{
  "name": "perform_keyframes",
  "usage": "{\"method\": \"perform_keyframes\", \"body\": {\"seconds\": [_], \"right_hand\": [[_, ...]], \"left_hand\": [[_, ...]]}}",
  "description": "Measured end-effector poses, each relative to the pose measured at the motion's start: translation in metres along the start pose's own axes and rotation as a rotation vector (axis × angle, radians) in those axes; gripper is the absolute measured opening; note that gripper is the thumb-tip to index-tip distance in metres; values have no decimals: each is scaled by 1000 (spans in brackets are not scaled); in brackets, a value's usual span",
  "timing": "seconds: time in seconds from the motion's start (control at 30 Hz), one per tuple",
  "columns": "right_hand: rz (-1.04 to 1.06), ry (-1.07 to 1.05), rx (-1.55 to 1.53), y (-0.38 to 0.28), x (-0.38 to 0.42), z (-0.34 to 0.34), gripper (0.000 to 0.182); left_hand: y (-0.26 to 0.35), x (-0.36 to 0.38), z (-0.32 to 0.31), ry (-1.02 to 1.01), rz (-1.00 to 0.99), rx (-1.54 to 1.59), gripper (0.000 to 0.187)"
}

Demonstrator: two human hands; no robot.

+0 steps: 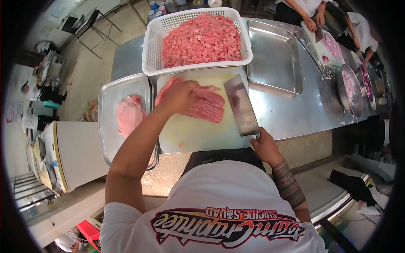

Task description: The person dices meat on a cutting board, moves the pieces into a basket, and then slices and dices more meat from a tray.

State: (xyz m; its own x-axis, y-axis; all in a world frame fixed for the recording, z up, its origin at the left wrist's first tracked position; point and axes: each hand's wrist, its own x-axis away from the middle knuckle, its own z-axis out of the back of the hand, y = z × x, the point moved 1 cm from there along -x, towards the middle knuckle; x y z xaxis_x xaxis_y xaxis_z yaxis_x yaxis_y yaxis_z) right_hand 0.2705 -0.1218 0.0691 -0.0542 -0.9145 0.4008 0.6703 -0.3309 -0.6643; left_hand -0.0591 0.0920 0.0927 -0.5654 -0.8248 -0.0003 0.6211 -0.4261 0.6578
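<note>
A stack of sliced pink meat (pixel 206 105) lies on the white cutting board (pixel 198 137). My left hand (pixel 179 97) is on top of the meat, its fingers bent over and touching it; whether they pinch a slice is hard to make out. More meat shows to the left of that hand. My right hand (pixel 265 145) is wrapped round the handle of a wide cleaver (pixel 241 105). The cleaver's blade points away from me over the board's right edge, apart from the meat.
Behind the board stands a white basket (pixel 152 50) of diced meat. A steel tray (pixel 105 122) with a meat piece is at left, an empty steel tray (pixel 274 63) at back right. Co-workers' hands (pixel 314 21) and bowls (pixel 352 90) of chopped onion are farther right.
</note>
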Motion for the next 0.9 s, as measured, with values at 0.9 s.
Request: {"method": "perform_keyframes", "body": {"seconds": [0.9], "right_hand": [[-165,66,-179,-18,23,-26,56]], "left_hand": [[-37,4,-29,-310,-100,-27,37]]}}
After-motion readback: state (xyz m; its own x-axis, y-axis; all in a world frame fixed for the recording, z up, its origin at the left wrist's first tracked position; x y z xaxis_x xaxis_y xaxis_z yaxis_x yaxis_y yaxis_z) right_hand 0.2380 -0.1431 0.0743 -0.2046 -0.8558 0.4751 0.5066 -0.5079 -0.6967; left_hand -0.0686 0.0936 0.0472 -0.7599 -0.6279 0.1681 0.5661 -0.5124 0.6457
